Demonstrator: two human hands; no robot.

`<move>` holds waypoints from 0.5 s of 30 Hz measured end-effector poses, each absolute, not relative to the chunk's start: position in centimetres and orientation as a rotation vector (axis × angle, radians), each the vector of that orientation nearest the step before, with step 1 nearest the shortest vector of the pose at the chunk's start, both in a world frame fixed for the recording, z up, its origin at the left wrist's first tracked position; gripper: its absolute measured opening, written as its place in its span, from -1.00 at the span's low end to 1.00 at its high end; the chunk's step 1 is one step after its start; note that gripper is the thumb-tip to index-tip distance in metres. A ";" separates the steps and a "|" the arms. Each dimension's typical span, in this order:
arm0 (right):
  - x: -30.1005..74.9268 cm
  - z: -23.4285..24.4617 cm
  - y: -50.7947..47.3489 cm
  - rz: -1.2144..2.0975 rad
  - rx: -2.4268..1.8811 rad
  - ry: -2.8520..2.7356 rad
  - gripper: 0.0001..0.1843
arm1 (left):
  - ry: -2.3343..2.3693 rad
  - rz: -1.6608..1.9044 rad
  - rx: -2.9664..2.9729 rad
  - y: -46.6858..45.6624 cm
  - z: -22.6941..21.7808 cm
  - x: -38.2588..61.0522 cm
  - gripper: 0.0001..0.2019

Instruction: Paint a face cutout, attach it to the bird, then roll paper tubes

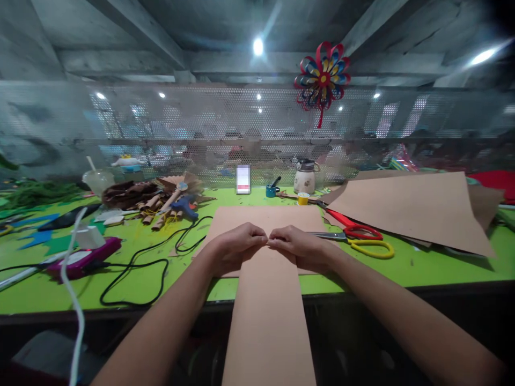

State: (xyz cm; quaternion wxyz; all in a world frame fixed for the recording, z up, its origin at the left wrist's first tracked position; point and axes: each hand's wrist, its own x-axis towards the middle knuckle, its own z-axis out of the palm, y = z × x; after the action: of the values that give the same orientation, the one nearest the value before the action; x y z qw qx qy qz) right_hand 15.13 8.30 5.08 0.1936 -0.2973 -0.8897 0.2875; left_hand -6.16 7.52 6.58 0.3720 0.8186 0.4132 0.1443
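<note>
A long strip of brown kraft paper (267,321) runs from the table's front edge toward me. At its far end my left hand (243,237) and my right hand (292,241) meet, the fingers of both pinched on the paper edge. Beneath them a wider sheet of brown paper (273,215) lies flat on the green table. Scissors with a yellow handle (372,248) rest just right of my right hand, their blades partly hidden by it. Another pair with red handles (362,230) lies behind them.
Large brown sheets (410,209) are stacked at the right. Leftward are a glue gun (185,206), black cables (137,264), a purple power strip (86,260) and rolled paper pieces (153,209). A phone (243,179), a blue cup (272,191), a yellow spool (303,199) and a bottle (304,177) stand behind.
</note>
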 end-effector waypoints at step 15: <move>15.2 4.7 8.2 1.103 -0.867 -2.316 -0.66 | 0.991 0.550 1.791 6.5 6.0 -5.4 -0.69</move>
State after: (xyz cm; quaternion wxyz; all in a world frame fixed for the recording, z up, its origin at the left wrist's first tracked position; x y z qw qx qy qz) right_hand 15.15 8.23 4.72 0.2153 -0.3127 -0.8352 0.3978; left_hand -5.39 6.48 5.97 0.4891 0.7370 0.4078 0.2265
